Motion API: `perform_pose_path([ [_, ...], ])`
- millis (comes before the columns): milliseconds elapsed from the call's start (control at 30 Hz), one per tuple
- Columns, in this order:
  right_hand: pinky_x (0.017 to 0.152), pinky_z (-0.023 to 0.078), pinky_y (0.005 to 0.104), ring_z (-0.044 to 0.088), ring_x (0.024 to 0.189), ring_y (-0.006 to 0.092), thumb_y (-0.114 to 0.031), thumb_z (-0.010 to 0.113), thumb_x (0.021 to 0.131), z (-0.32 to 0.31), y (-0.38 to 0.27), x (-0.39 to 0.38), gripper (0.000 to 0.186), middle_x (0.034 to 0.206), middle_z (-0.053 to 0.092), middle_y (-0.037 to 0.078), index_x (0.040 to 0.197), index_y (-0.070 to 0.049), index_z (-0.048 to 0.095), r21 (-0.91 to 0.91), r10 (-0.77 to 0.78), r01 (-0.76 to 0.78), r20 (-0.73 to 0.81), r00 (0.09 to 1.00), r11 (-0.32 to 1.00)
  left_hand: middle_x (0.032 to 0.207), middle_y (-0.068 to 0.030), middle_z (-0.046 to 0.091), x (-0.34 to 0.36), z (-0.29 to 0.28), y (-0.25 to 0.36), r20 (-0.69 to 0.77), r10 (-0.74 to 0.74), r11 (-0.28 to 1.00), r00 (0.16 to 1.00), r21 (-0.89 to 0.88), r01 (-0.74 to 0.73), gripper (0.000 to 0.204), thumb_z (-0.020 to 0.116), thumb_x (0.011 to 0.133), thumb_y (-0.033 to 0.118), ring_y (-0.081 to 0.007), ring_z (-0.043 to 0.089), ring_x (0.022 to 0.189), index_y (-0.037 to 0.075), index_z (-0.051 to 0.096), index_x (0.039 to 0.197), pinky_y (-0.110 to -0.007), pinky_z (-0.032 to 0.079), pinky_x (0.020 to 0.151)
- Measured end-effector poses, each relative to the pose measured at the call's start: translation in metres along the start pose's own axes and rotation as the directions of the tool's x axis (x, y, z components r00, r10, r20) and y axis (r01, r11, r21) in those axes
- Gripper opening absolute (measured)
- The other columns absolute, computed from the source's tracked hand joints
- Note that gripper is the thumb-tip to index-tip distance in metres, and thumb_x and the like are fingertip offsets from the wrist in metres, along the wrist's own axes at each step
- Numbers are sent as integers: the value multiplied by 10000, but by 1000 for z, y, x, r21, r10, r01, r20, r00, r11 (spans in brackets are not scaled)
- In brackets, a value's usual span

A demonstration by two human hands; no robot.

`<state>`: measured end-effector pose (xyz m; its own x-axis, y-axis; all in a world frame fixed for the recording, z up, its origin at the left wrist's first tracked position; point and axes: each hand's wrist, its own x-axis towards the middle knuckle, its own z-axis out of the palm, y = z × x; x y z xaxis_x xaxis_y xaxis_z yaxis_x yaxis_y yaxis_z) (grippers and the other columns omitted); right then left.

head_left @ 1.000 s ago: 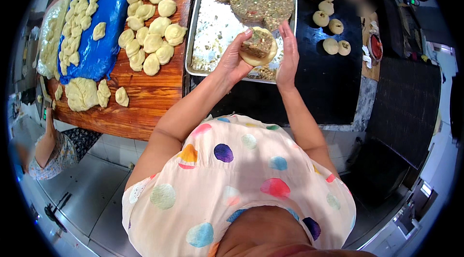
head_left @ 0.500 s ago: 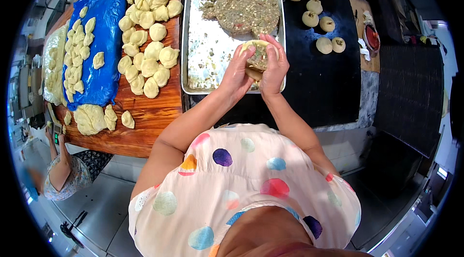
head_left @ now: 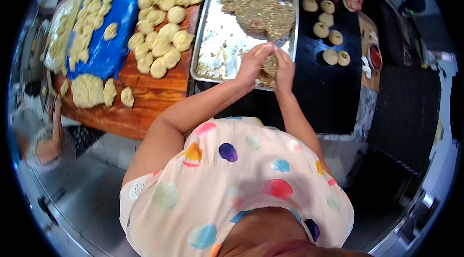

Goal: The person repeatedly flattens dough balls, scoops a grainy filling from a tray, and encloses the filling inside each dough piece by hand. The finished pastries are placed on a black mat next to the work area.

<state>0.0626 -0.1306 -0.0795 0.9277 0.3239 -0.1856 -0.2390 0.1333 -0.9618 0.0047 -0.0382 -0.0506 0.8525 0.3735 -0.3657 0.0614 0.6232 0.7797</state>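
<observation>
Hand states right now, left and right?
Left hand: closed around the left side of the filled dough, holding it.
Right hand: closed around the right side, holding the same piece.

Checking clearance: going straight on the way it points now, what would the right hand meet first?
Likely the mound of filling in the metal tray, just beyond the right hand. Height is unclear, so it might pass above or brush the left hand first.
</observation>
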Motion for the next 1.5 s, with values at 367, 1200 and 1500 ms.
perform_pose_path([
  [367, 841, 505, 286, 650, 897, 175, -485, 422, 1001, 7, -7, -14, 612, 1035, 684, 109, 1148, 70, 634, 213, 221, -248, 144, 965, 945, 1089, -101, 623, -11, -21, -16, -82, -155, 983, 985, -115, 145, 520, 540, 965, 453, -160, 594, 1011, 48, 498, 1288, -305, 475, 892],
  [1200, 894, 478, 277, 623, 993, 152, -64, 614, 921, 63, 6, -15, 189, 1054, 692, 98, 1071, 31, 678, -1, -210, 216, -236, 949, 976, 987, -60, 618, 13, -28, -20, -98, -8, 963, 995, -268, -19, 273, 548, 980, 287, -153, 611, 835, 52, 575, 1116, -307, 517, 749],
  [1500, 965, 456, 292, 596, 1133, 202, -456, 401, 1021, 41, -9, -28, 571, 1202, 644, 132, 1330, 6, 532, 295, -154, 138, 31, 988, 946, 933, -47, 642, 3, -39, -4, -44, -2, 982, 999, -191, -7, 415, 548, 956, 457, -144, 639, 822, 53, 609, 1032, -309, 527, 763],
])
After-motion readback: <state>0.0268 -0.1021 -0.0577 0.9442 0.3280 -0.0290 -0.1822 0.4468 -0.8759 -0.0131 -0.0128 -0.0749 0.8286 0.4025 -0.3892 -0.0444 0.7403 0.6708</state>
